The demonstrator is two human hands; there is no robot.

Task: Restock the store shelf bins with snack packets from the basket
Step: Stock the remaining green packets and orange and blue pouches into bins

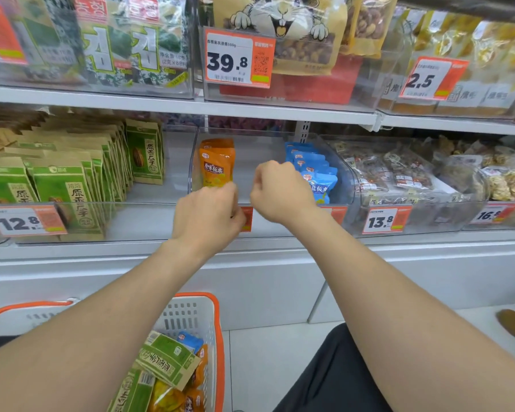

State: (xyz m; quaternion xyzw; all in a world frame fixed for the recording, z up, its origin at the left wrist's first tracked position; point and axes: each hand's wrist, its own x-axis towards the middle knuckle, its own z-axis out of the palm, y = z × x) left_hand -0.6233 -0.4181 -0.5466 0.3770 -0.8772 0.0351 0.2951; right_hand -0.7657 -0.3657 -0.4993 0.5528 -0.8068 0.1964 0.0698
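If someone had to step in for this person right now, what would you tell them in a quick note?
Left hand: fingers curled over the front rim of the clear bin.
Right hand: curled at the same rim; whether it grips is hidden. Neither shows a packet.
In the bin, orange packets stand left, blue packets right, bare floor between.
The basket below holds green packets plus more orange and blue ones, so restocking is unfinished: those remain to shelve.
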